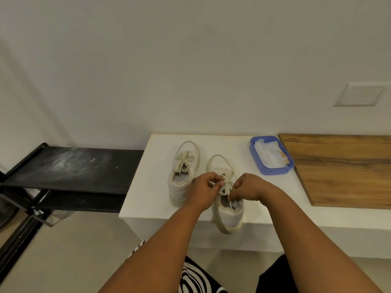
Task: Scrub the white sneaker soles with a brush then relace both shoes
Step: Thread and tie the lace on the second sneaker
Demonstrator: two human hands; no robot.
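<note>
Two white sneakers stand upright on a white bench (148,187), toes toward the wall. The left sneaker (183,172) is laced, its bow lying loose on the tongue. The right sneaker (227,210) sits nearer, its heel overhanging the bench's front edge. Over its tongue my left hand (204,189) and my right hand (247,187) each pinch a part of its cream lace (226,188). One lace end hangs down into the shoe's opening. No brush is in view.
A blue plastic tray (291,167) with crumpled white wipes, one stained brown, sits at the back right of the bench. A wooden board (342,168) lies to its right. A dusty black shoe rack (69,168) stands on the left. A white wall is behind.
</note>
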